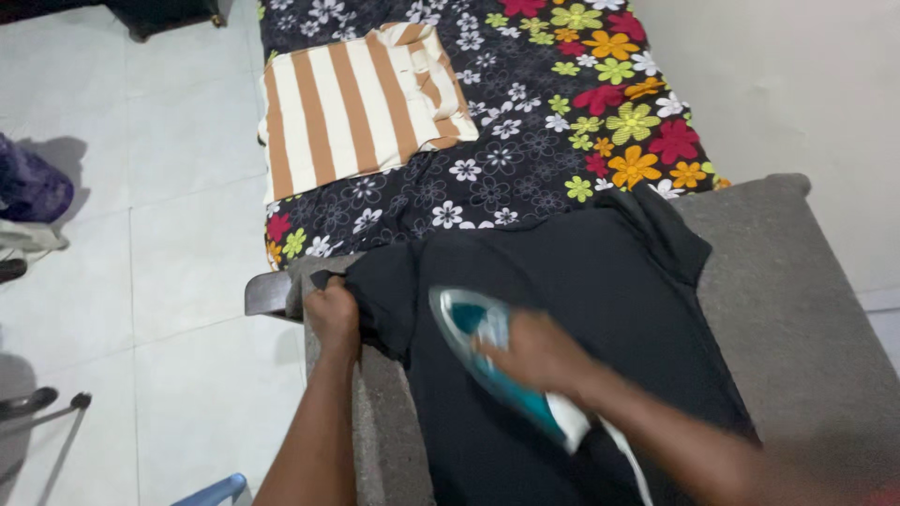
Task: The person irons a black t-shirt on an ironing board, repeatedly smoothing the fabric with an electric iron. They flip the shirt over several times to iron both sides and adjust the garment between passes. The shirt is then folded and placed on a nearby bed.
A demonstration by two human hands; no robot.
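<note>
A black garment (pixel 600 309) lies spread on a grey padded ironing surface (pixel 797 309). My right hand (pixel 539 351) grips the handle of a teal and white iron (pixel 487 351) that rests on the garment, blurred by motion. My left hand (pixel 333 314) pinches the garment's left edge, near the sleeve, at the surface's left side.
Beyond the ironing surface lies a bed with a dark flowered sheet (pixel 525 159); a folded brown and white striped shirt (pixel 352 108) rests on it. White tiled floor (pixel 159 234) spreads to the left, with a purple object (pixel 33 187) at its far left edge. A pale wall (pixel 806 84) stands at right.
</note>
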